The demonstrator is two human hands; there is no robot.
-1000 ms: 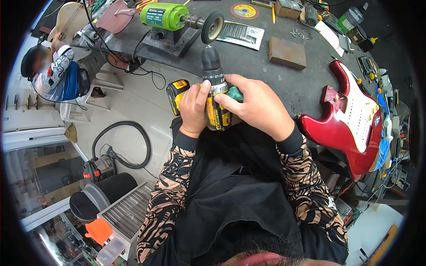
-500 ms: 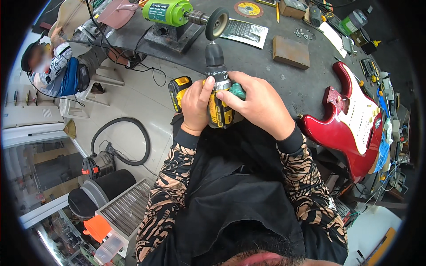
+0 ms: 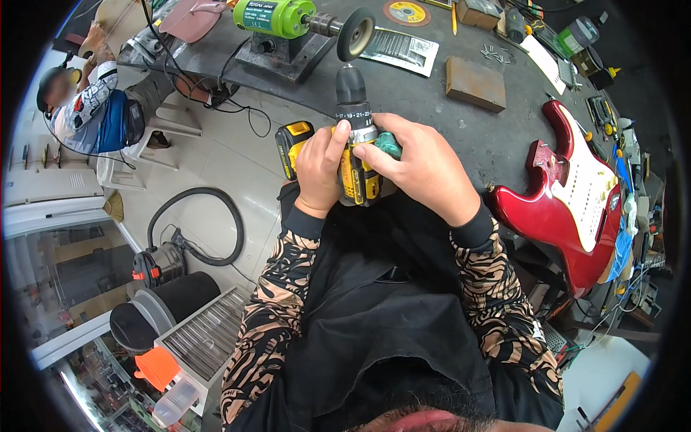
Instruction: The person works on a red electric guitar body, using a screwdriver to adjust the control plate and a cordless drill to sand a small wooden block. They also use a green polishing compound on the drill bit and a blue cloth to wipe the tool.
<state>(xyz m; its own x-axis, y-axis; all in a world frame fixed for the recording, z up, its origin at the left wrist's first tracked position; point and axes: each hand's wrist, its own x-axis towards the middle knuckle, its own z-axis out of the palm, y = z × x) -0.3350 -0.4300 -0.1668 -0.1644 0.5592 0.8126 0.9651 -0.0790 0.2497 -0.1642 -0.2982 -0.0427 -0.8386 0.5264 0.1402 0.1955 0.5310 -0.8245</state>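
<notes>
My left hand [image 3: 323, 162] is wrapped round a yellow-and-black cordless drill [image 3: 358, 180], its thumb against the collar. Across the drill, my right hand [image 3: 416, 158] grips it from the right, thumb on the yellow body, fingers curled by a small green object [image 3: 389, 146] that I cannot make out. The drill's battery pack [image 3: 288, 155] juts out leftward. Its black chuck points at the wheel [image 3: 355, 34] of the green bench grinder [image 3: 271, 16], the tip just below the rim; whether they touch I cannot tell. A red guitar body [image 3: 533, 216] lies to the right.
The dark workbench [image 3: 461, 137] holds a wood block [image 3: 475, 83], foil packet [image 3: 399, 50], cutting disc [image 3: 407, 12] and scattered tools. A co-worker [image 3: 93, 108] sits at the left. A vacuum hose [image 3: 237, 223] loops on the floor. Cables [image 3: 245, 108] droop off the bench's left edge.
Both my hands and the drill have shifted slightly up and right, along with the view of the bench. The grip is unchanged. The co-worker's arm has moved a little.
</notes>
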